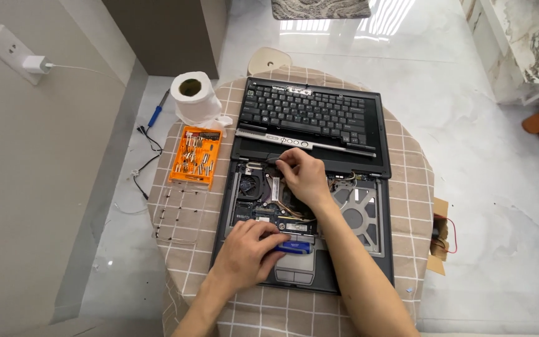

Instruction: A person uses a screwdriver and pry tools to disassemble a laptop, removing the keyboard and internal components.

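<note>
Opened laptop (pixel 307 187) sits mid-table, keyboard (pixel 310 112) lifted off & parked at 12 o'clock so internals show. Left hand (pixel 247 249) at 6 o'clock, fingers curled round a blue-handled tool (pixel 293 247) resting on the palm rest, prob. to keep it ready. Right hand (pixel 304 178) pinches something small & dark over the heatsink; can't tell what. Orange bit tray (pixel 196 156) at 9 o'clock, tissue roll (pixel 194 97) at 11.

Orange screwdriver-bit case (pixel 196 156) left of laptop (pixel 307 187).
</note>
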